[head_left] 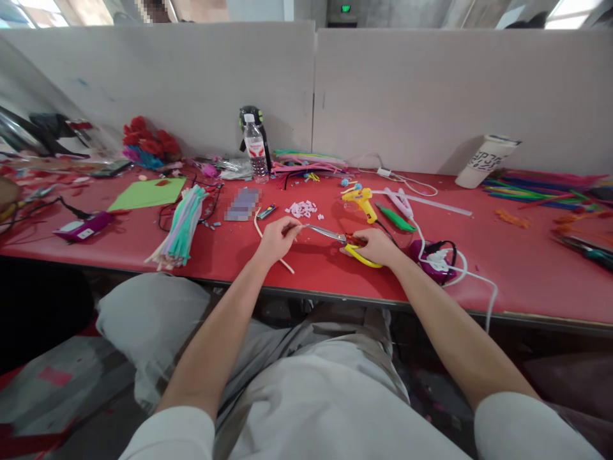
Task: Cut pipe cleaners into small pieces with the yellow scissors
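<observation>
My left hand (280, 237) is closed in a pinch, and a small pale tip, apparently the end of a pipe cleaner, shows at its fingertips. The blades of the scissors (330, 234) reach to those fingertips and look nearly together. My right hand (372, 246) grips the scissors by their yellow handles. A cream pipe cleaner (259, 225) curves on both sides of my left wrist; whether its end is in the pinch is hidden. Just beyond my left hand lies a pile of short pale pink pieces (301, 209).
A yellow glue gun (363, 204) and a green cutter (396, 218) lie beyond my right hand. Pipe cleaners (184, 220) lie bundled at left. A water bottle (256, 150) stands near the partition (191, 83); a paper cup (483, 163) leans at right. White cable trails from a purple box (433, 265).
</observation>
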